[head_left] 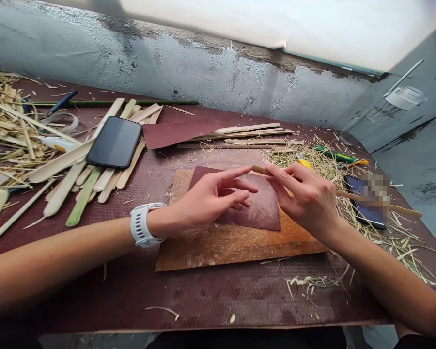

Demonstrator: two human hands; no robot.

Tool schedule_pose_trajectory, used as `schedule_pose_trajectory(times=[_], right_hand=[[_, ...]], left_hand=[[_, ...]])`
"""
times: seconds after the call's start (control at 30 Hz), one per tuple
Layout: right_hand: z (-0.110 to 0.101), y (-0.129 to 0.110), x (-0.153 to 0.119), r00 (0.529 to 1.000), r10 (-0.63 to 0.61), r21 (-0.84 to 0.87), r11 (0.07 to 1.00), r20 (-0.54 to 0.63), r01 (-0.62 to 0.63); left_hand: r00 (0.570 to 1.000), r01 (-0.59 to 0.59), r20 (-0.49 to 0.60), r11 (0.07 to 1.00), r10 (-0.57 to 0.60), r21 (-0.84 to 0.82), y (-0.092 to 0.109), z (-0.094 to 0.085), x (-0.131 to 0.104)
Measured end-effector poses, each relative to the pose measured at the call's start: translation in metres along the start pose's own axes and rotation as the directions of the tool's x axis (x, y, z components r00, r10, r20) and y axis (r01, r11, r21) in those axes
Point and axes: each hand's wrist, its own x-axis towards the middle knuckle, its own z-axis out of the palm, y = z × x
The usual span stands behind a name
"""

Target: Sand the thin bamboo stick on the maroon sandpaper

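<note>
A thin bamboo strip (380, 204) runs through my right hand (303, 194), whose fingers are closed round it near its left end. That end points left, toward my left hand (218, 196). My left hand wears a white watch at the wrist, and its fingers are spread, the index fingertip by the strip's tip; whether they touch is unclear. Beneath both hands, a dark red sandpaper sheet (265, 203) lies on a wooden board (203, 249).
Bamboo slats (63, 191) and a black phone (114, 142) lie at the left, beside a shavings pile (7, 126). More sandpaper (174, 134) is behind. At the right are a green-handled tool (336, 155), a yellow cutter (304, 162) and another phone (366, 213).
</note>
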Motion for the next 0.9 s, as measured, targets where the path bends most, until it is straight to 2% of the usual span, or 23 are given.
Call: schedule_pose_trajectory(times=[0.23,0.47,0.73,0.83,0.9], right_hand=[[0.000,0.001,0.000,0.998,-0.044,-0.016,0.999,-0.045,0.043],[0.000,0.003,0.001,0.990,-0.086,-0.054,0.995,-0.116,0.081],[-0.002,0.003,0.003,0.992,-0.089,-0.037,0.996,-0.093,0.086],[-0.003,0.002,0.003,0.994,-0.092,-0.015,0.996,-0.057,0.091],[-0.005,0.003,0.003,0.995,-0.102,0.003,0.995,-0.013,0.102]], left_hand=[[1.000,-0.006,0.028,1.000,0.006,0.000,-0.001,0.003,-0.002],[0.999,0.035,0.028,0.999,-0.035,-0.017,0.003,0.009,-0.005],[0.998,0.049,0.041,0.999,-0.049,-0.014,0.008,0.011,-0.004],[0.999,0.019,0.031,0.995,-0.022,0.094,0.007,0.010,-0.004],[0.998,-0.049,-0.031,0.963,0.059,0.263,0.004,0.008,-0.004]])
